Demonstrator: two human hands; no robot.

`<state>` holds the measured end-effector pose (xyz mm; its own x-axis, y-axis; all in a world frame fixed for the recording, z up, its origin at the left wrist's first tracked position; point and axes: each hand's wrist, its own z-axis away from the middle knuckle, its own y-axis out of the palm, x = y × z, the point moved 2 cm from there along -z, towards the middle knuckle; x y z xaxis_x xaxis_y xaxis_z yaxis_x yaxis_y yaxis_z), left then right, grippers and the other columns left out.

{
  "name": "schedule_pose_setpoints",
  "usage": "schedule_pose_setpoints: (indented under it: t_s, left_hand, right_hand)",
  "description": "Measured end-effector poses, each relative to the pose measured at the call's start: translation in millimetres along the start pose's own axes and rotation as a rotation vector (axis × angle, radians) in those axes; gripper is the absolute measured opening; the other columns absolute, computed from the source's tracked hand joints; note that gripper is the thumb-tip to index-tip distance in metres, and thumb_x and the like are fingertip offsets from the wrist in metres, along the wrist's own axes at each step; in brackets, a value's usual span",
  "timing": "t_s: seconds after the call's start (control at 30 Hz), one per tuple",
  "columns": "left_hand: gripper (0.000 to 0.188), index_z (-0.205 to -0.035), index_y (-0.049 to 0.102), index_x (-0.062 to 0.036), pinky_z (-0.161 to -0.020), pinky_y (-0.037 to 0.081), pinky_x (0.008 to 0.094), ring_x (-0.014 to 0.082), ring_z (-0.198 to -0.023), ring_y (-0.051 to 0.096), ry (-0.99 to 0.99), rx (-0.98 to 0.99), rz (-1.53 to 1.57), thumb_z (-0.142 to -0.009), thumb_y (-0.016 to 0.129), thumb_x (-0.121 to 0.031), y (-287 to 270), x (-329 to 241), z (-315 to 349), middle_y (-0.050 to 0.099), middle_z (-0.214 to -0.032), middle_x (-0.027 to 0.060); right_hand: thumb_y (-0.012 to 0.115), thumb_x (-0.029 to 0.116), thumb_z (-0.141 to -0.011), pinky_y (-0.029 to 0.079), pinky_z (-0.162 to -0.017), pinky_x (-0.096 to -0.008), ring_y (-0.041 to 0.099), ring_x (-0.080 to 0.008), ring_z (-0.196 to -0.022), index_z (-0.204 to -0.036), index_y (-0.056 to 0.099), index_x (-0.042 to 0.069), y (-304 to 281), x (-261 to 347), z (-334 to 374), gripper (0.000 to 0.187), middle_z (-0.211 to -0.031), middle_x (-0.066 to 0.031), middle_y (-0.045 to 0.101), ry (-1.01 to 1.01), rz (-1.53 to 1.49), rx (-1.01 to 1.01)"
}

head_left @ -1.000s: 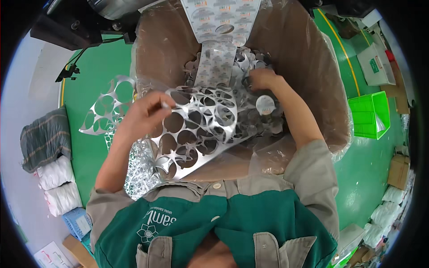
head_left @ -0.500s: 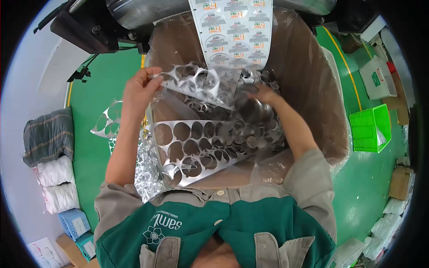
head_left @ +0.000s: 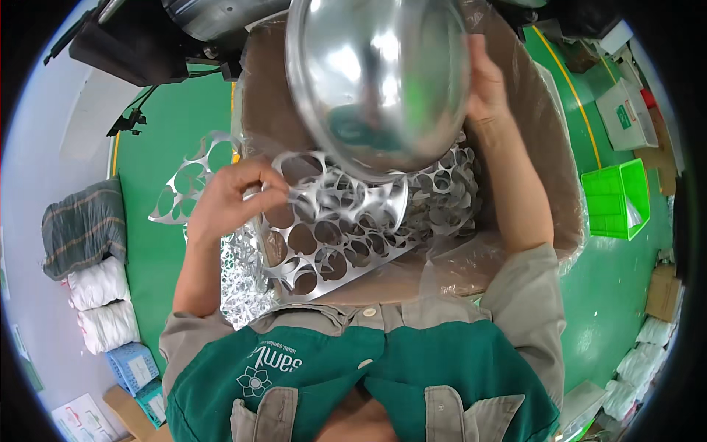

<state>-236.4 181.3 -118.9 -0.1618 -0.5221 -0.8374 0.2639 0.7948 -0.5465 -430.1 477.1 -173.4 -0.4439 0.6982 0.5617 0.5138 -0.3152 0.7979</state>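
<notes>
A large cardboard box (head_left: 563, 158) lined with clear plastic stands in front of me, filled with silver foil sheets punched full of round holes (head_left: 346, 236). My left hand (head_left: 224, 202) pinches the left edge of the top punched sheet and holds it up over the box's near left corner. My right hand (head_left: 486, 81) is raised over the far side of the box. It grips the right edge of a wide shiny silver sheet (head_left: 375, 81) that bulges toward me like a dome and hides the back of the box.
More punched foil (head_left: 191, 184) hangs over the box's left side above the green floor, with crumpled foil scrap (head_left: 243, 283) below it. A green crate (head_left: 618, 199) and white box (head_left: 626, 110) stand right. Folded grey cloth (head_left: 81, 228), white rolls (head_left: 99, 302) and blue baskets (head_left: 136, 365) lie left.
My right hand has risen out of the box and now holds the shiny sheet close to the camera. My left hand has come down and nearer with the punched sheet.
</notes>
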Motion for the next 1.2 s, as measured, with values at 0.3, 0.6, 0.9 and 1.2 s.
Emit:
schedule_pose_setpoints:
  t_s: [0.3, 0.6, 0.9, 1.2]
  left_hand:
    - [0.027, -0.091, 0.059, 0.0005, -0.051, 0.035, 0.0182, 0.0071, -0.056, 0.045, -0.012, -0.393, 0.465, -0.068, 0.065, -0.013, -38, -13, 74, 0.049, -0.061, -0.0007]
    - [0.044, -0.118, 0.050, -0.0038, -0.064, 0.043, 0.0243, 0.0103, -0.071, 0.053, -0.347, -0.348, -0.404, -0.077, 0.063, -0.013, -37, -2, 69, 0.060, -0.087, 0.0074]
    - [0.033, -0.111, 0.054, 0.0001, -0.072, 0.045, 0.0273, 0.0201, -0.090, 0.058, -0.091, -0.366, -0.236, -0.082, 0.041, 0.009, -44, -17, 69, 0.059, -0.096, 0.0134]
    - [0.043, -0.087, 0.065, 0.0002, -0.082, 0.042, 0.0328, 0.0295, -0.097, 0.056, 0.059, -0.017, -0.193, -0.058, 0.038, 0.016, -24, -53, 54, 0.061, -0.098, 0.0192]
  right_hand:
    - [0.067, 0.030, -0.070, 0.045, -0.083, -0.0390, 0.056, -0.0286, -0.102, -0.114, 0.053, 0.005, -132, -129, 64, 0.053, -0.112, -0.0157, 0.057, 1.027, 2.278, 0.292]
    - [0.060, 0.013, -0.079, 0.043, -0.081, -0.0253, 0.054, -0.0121, -0.093, -0.115, 0.050, 0.002, 25, -19, -5, 0.039, -0.097, -0.0036, 0.059, 0.353, 0.847, 0.199]
    - [0.057, 0.051, -0.076, 0.040, -0.090, -0.0390, 0.052, -0.0290, -0.107, -0.111, 0.054, -0.003, -197, -64, 80, 0.064, -0.114, -0.0171, 0.055, 0.704, 1.692, -0.800]
    - [0.064, 0.033, -0.074, 0.043, -0.086, -0.0340, 0.056, -0.0258, -0.098, -0.113, 0.052, 0.001, -10, -12, -11, 0.052, -0.107, -0.0140, 0.059, 0.254, 1.623, 0.144]
